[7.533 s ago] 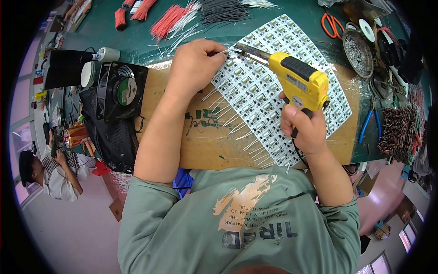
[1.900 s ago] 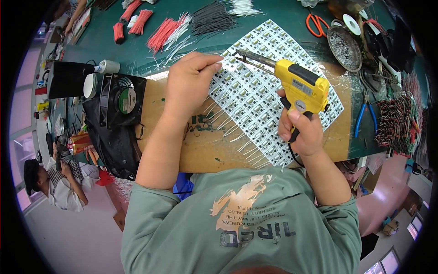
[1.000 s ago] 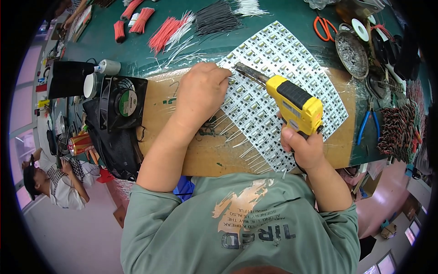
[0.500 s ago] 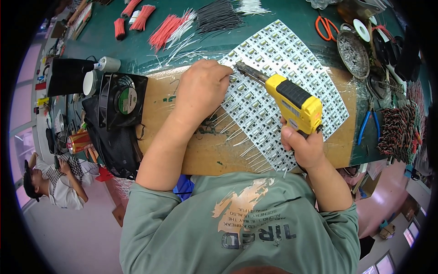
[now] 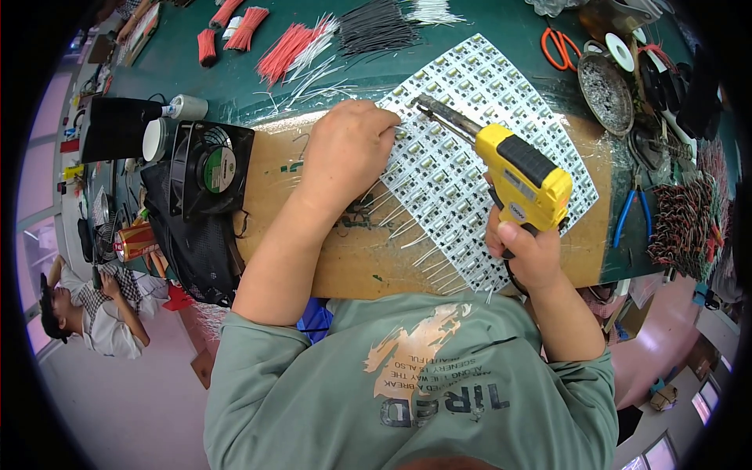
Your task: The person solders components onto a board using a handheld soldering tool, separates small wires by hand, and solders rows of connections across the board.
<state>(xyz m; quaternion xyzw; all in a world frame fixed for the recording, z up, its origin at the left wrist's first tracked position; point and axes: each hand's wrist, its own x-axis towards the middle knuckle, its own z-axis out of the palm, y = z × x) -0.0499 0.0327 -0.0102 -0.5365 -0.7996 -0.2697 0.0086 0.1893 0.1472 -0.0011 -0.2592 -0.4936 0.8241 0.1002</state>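
The right grip (image 5: 528, 249) holds a yellow soldering gun (image 5: 526, 174) aimed at ten o'clock over the circuit-board sheet (image 5: 450, 180); whether the left grip (image 5: 350, 147) pinches anything, I cannot tell

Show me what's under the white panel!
A brown board and the green table show around the white panel. Whatever is right beneath it is covered.

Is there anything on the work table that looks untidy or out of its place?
Some loose white wires lie scattered at different angles on the green tabletop, unlike the red bundles nearby. The white circuit-board sheet shows no obvious damage.
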